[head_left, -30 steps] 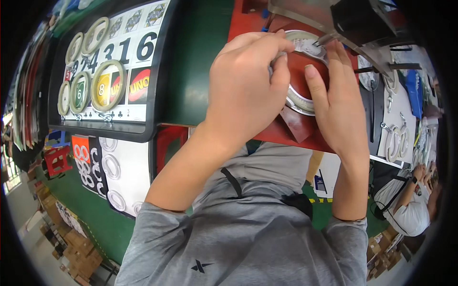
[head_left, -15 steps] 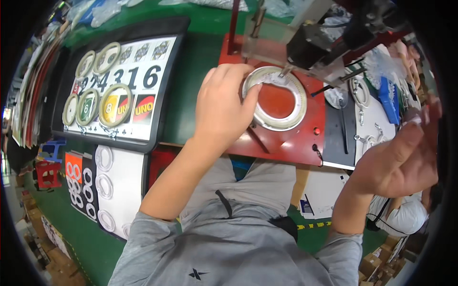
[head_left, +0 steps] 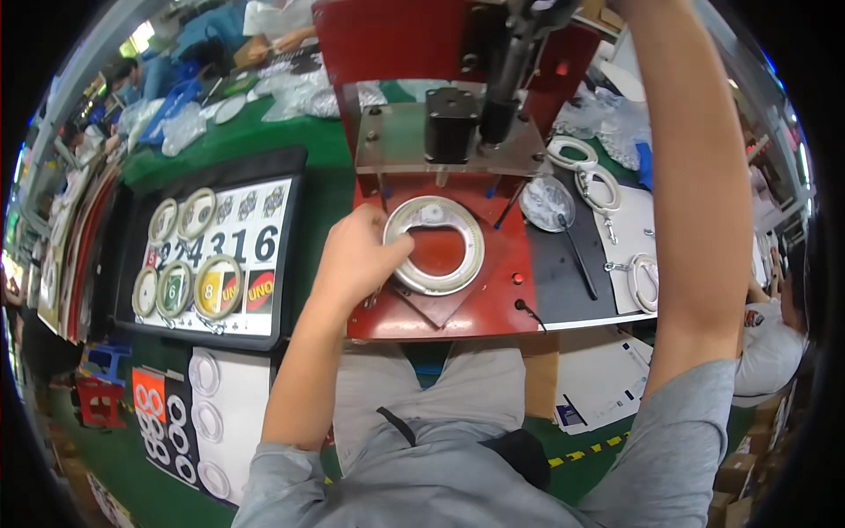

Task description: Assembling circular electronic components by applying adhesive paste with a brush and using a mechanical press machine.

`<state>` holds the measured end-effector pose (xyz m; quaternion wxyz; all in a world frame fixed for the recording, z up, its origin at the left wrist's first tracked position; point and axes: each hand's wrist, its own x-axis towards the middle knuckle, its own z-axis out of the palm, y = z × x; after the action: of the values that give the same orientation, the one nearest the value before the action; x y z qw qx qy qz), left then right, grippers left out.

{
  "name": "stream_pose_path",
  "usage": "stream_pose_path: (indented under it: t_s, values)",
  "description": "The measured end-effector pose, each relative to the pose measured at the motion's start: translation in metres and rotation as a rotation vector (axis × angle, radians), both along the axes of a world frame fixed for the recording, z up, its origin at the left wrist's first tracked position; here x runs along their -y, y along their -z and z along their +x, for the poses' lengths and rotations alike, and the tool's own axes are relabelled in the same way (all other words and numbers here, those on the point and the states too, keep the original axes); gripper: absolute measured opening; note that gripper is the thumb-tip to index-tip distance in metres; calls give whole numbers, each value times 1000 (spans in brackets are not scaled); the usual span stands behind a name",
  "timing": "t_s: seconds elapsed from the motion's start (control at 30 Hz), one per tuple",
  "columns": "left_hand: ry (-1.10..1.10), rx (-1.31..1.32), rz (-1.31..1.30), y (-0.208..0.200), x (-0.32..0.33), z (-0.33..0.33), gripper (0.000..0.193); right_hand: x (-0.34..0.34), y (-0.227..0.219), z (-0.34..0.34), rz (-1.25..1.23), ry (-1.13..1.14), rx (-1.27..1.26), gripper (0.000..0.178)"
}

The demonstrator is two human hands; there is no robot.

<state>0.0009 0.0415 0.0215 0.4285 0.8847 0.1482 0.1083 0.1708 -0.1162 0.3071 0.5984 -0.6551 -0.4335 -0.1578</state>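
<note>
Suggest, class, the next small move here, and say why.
Probably a slight nudge by the left hand to settle the white ring: the fingers are at its left rim, it lies over the red base plate in front of the black motor, and the right hand is out of view.

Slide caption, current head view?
Left hand touches a pale ring on a red machine; right forearm raised, right hand out of view.

Reads as a factory workshop: red bench-top machine (head_left: pixel 396 158), green worktable (head_left: pixel 329 180), plastic bags (head_left: pixel 184 128), cardboard cartons (head_left: pixel 736 475), co-workers (head_left: pixel 769 356) nearby.
</note>
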Motion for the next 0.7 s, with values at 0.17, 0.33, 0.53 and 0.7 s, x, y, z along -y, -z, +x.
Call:
stream_pose_path:
  t_s: [0.17,0.33,0.53,0.7]
  values:
    - [295,-93,-782,-7,-7,-34,26,27,6,30,-158,-60,-329,27]
    - [410,96,-930,-3,5,-95,30,55,37,-9,-152,347,-28,28]
    - [517,219,-1023,23,29,-120,43,141,182,-118,-372,307,48,13]
    - [576,160,-1136,39,63,-109,42,178,295,-186,-217,-232,-885,49]
